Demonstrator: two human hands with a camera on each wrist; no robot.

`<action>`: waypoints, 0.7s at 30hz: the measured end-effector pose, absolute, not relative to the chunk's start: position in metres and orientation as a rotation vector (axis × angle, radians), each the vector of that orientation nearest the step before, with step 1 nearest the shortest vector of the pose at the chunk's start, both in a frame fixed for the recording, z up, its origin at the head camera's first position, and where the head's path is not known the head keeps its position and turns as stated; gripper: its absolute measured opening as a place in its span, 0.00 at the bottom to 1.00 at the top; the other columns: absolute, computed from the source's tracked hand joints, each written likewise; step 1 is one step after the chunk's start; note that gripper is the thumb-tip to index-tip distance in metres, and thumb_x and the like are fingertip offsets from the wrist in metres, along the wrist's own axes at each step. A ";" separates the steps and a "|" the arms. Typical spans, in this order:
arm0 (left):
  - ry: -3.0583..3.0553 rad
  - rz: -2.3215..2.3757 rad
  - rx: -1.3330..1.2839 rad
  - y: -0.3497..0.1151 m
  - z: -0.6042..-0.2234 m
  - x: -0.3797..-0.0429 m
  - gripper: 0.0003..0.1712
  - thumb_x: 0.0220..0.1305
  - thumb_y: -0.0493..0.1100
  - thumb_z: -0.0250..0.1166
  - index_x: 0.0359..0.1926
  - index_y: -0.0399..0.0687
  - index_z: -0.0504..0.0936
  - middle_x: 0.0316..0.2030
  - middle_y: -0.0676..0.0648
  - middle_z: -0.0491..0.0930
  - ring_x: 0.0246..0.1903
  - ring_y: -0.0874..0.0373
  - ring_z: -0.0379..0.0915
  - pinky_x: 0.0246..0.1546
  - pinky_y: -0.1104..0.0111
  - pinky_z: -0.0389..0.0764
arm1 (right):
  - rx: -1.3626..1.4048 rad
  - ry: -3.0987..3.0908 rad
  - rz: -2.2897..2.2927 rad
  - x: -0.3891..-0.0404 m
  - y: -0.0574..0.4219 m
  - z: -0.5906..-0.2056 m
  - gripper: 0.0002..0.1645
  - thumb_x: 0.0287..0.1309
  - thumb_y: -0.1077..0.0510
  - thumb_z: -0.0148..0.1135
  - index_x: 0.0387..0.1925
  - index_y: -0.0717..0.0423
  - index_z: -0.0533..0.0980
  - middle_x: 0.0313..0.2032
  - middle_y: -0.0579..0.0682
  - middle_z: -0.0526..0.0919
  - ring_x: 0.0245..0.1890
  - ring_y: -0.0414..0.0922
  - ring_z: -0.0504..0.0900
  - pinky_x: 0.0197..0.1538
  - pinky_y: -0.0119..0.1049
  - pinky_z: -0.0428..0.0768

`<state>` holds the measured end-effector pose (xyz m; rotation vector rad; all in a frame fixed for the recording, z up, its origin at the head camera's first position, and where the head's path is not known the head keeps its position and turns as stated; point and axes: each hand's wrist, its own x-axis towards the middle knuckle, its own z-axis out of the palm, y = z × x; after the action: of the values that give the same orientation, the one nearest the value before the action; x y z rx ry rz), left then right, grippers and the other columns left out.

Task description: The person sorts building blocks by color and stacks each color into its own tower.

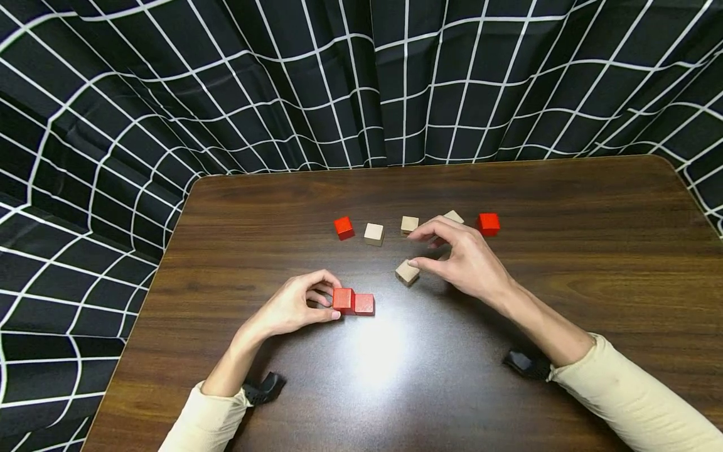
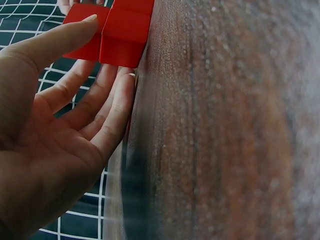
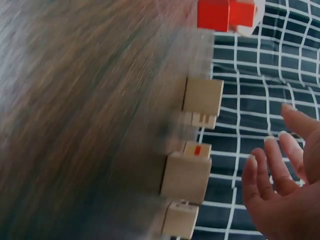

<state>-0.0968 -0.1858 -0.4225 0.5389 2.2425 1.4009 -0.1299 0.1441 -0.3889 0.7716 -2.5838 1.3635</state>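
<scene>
My left hand (image 1: 294, 306) pinches a red block (image 1: 343, 299) between thumb and fingertips. It sits on top of another red block (image 2: 125, 37), and a further red block (image 1: 364, 304) stands against the lower one on the right. My right hand (image 1: 471, 260) hovers with fingers parted and nothing between them. Its thumb overlaps a plain wooden block (image 1: 407, 274) in the head view, while the right wrist view shows the hand (image 3: 287, 170) raised above the table, apart from the wooden blocks (image 3: 186, 177). Part of another wooden block (image 1: 454, 216) is hidden behind the right fingers.
Farther back on the brown table (image 1: 254, 220) stand a red block (image 1: 343, 228), two wooden blocks, one at left (image 1: 374, 234) and one beside it (image 1: 409, 225), and a red block (image 1: 488, 224) at right. A black curtain with white grid lines (image 1: 339, 88) hangs behind the table.
</scene>
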 end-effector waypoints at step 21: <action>2.250 1.388 0.568 -0.182 -0.418 -0.096 0.22 0.51 0.32 0.76 0.47 0.44 0.79 0.43 0.44 0.81 0.39 0.53 0.82 0.43 0.64 0.86 | 0.566 -2.610 1.177 -0.143 0.206 -0.392 0.22 0.47 0.64 0.78 0.45 0.49 0.82 0.43 0.44 0.83 0.37 0.42 0.79 0.40 0.24 0.75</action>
<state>-0.0959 -0.1820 -0.4184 0.5682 2.2498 1.3879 -0.1434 0.2064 -0.3919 0.5662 -2.6103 1.1772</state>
